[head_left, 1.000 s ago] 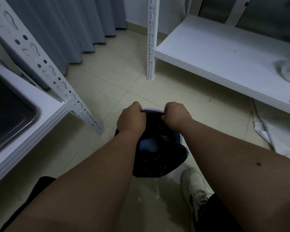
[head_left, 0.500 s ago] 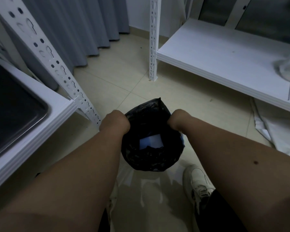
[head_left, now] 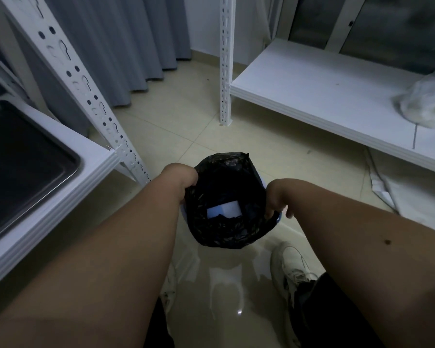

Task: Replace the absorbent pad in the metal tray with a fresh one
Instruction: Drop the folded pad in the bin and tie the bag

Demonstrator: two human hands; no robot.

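Observation:
A black bin bag (head_left: 226, 229) lines a small blue bin on the floor between my arms. My left hand (head_left: 182, 178) grips the bag's left rim. My right hand (head_left: 276, 200) holds the right rim, fingers curled over the bin's blue edge. The bag's mouth is spread wide, and a white folded pad (head_left: 224, 209) lies inside it. The metal tray (head_left: 33, 169) sits on the white shelf at the left, dark inside, with no pad visible in the part shown.
A white shelf (head_left: 324, 96) at the right carries a crumpled white plastic bag (head_left: 427, 106). Slotted white uprights (head_left: 225, 59) stand near the bin. Grey curtains hang behind. White sheeting lies on the floor under the right shelf. My shoe (head_left: 286, 267) is near the bin.
My hands moved apart from the bag's top and pulled its mouth open over the bin's rim. The white pad inside came into view.

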